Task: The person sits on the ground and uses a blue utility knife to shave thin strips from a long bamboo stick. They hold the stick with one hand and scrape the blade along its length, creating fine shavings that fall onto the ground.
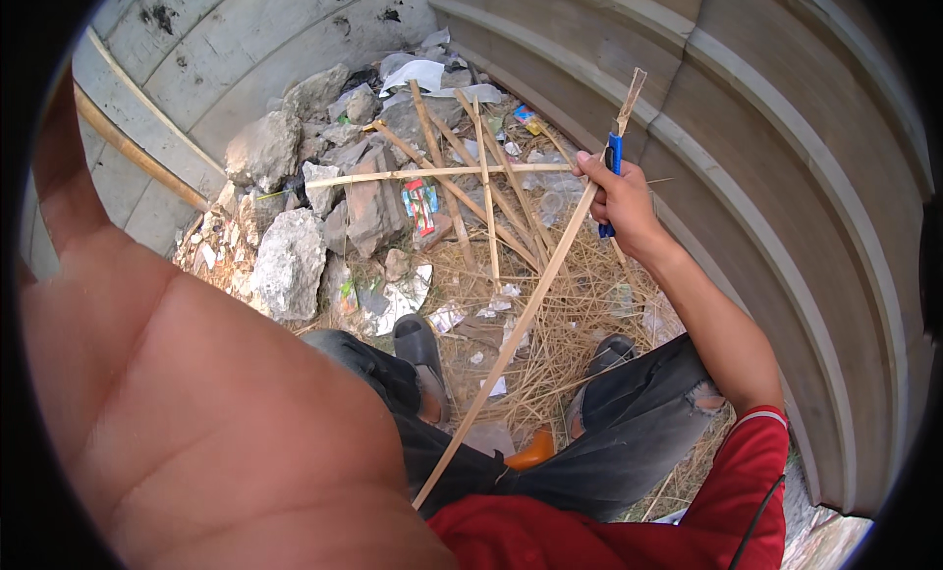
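My right hand (624,202) is closed around a blue utility knife (614,156) and a long, pale bamboo strip (511,344). That strip slants from my lap up past the fingers. A second thin bamboo strip (432,173) lies crosswise in view, its right end meeting my right thumb; whether it is gripped too, I cannot tell. Very close up, the palm of my left hand (226,403) fills the lower left, with nothing in it. One of its digits stretches upward at the left edge, apart from the palm; the others are out of view.
Several bamboo pieces (496,197) lie over dry straw (560,325) and scraps. Rocks (290,261) are heaped at the left. A curved corrugated wall (786,177) rises on the right, a pale wall (265,40) at the back left. Something orange (531,450) sits between my legs.
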The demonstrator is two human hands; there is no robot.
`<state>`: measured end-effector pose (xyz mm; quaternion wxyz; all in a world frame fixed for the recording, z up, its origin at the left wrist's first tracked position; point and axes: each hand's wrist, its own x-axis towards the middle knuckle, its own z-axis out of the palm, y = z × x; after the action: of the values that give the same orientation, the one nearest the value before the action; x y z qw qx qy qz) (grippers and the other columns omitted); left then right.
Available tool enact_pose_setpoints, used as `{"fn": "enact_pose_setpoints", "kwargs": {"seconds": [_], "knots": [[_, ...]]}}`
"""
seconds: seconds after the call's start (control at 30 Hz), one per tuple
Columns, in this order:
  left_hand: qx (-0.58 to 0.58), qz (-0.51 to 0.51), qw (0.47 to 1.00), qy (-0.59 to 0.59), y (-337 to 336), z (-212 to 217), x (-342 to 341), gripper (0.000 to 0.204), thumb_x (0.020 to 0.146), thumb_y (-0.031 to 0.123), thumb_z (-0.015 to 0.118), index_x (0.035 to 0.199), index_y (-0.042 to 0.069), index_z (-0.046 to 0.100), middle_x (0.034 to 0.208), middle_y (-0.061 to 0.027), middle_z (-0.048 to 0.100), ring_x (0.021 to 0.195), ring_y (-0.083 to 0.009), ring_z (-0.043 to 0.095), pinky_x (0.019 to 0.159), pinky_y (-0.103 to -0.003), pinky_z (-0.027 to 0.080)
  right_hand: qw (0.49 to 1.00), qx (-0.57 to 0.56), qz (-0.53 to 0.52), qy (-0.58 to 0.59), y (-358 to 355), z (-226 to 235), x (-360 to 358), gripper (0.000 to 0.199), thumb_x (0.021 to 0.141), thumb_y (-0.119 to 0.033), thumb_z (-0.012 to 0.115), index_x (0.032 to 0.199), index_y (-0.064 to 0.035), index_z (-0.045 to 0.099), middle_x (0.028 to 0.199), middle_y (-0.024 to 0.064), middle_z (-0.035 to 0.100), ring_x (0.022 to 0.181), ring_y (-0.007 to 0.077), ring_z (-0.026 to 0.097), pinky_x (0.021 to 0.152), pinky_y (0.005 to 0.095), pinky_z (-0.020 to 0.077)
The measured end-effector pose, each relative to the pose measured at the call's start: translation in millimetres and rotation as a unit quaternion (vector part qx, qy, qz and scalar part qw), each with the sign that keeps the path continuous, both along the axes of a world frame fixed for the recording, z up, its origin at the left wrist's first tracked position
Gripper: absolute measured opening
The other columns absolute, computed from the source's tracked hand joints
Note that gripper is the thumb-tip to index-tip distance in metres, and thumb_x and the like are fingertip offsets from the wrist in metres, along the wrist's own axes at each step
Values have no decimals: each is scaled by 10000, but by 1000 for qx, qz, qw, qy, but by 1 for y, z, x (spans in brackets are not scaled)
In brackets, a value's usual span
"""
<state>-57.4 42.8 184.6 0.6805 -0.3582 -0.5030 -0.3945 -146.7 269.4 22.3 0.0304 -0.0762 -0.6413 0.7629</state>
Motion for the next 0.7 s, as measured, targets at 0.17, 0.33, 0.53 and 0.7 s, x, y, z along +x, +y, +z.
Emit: {"fn": "enact_pose_setpoints", "kwargs": {"seconds": [0.17, 0.33, 0.53, 0.7], "knots": [[-5, -11, 1000, 12, 1, -1, -1, 1160, 749, 643, 771, 1518, -56, 256, 1369, -223, 472, 1203, -341, 547, 1016, -479, 460, 1000, -6, 8, 10, -1, 1, 1, 314, 985, -346, 670, 876, -53, 637, 533, -87, 335, 421, 42, 283, 430, 250, 202], [-14, -23, 999, 22, -1, 4, -6, 1125, 766, 625, 763, 1512, -55, 266, 1361, -218, 470, 1181, -332, 554, 997, -471, 471, 1000, 4, -1, 16, -2, 3, 3, 314, 986, -344, 668, 879, -51, 638, 531, -85, 337, 421, 42, 285, 430, 247, 208], [-20, -44, 998, 39, -8, 1, -15, 1083, 787, 603, 754, 1504, -54, 277, 1352, -212, 467, 1153, -322, 563, 974, -461, 484, 1000, 16, -9, -1, 4, 2, 4, 326, 982, -353, 674, 881, -45, 639, 528, -80, 346, 424, 43, 296, 430, 243, 216], [-29, -69, 997, 27, -14, -5, -18, 1049, 804, 584, 746, 1498, -54, 286, 1345, -207, 465, 1131, -313, 571, 955, -452, 495, 1000, 9, 2, 2, 1, 0, 0, 328, 983, -353, 674, 894, -39, 641, 529, -79, 354, 428, 42, 305, 430, 243, 221]]}}
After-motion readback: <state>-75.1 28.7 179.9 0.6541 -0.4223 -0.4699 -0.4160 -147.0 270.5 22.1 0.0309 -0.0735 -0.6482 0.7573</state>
